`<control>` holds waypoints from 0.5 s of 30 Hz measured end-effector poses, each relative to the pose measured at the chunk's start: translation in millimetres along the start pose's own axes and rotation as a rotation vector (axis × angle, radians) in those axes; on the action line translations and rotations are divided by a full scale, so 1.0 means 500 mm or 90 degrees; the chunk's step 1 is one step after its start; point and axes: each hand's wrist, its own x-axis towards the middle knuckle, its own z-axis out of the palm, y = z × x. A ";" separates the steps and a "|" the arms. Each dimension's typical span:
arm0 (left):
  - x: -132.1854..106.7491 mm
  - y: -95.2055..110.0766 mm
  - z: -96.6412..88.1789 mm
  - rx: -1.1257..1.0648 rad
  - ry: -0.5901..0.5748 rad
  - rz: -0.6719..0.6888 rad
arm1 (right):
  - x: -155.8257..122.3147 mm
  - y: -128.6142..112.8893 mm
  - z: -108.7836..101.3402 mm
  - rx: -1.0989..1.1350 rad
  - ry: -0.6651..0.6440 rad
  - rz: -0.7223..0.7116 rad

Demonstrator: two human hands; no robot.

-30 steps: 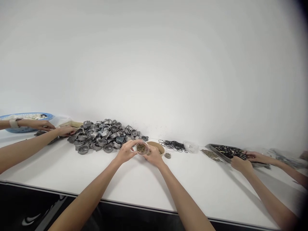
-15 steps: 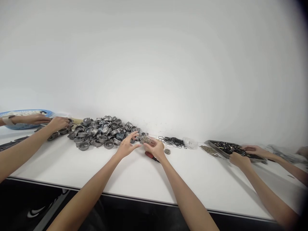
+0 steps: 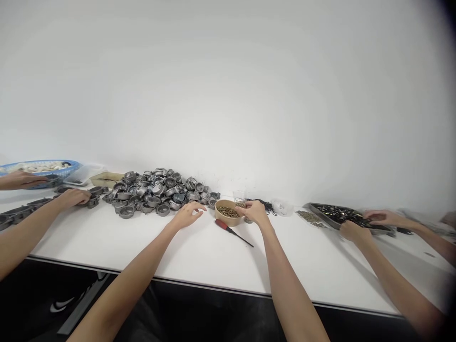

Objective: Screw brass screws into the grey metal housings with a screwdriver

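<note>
My left hand [image 3: 187,214] hovers low over the white table [image 3: 199,256], fingers spread and holding nothing, just in front of a big pile of grey metal housings [image 3: 156,192]. My right hand [image 3: 254,211] is at the right side of a tan bowl of small brass screws [image 3: 228,212]. Its fingers curl against a small clear cup [image 3: 239,196] that stands upright behind the bowl. A red-handled screwdriver [image 3: 230,230] lies on the table between my forearms.
Black rubber rings [image 3: 263,206] and a clear bag [image 3: 283,209] lie right of the bowl. Further right, another person's hands [image 3: 352,230] work at a dark tray [image 3: 335,216]. At the left, a person's hands [image 3: 71,196] handle housings near a blue basket [image 3: 46,166].
Both my hands held the clear cup of screws a second ago. Now my left hand has let go and the cup stands behind the bowl. The screwdriver has come into view.
</note>
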 end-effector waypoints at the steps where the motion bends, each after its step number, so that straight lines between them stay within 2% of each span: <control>1: 0.000 -0.002 0.001 0.003 -0.005 -0.004 | -0.001 -0.003 -0.001 -0.017 0.001 -0.005; 6: -0.001 -0.003 0.000 0.009 -0.024 -0.025 | -0.004 -0.014 0.001 -0.066 -0.019 -0.023; 15: -0.006 -0.002 0.005 -0.004 -0.089 -0.048 | -0.004 -0.002 0.002 -0.068 -0.042 -0.019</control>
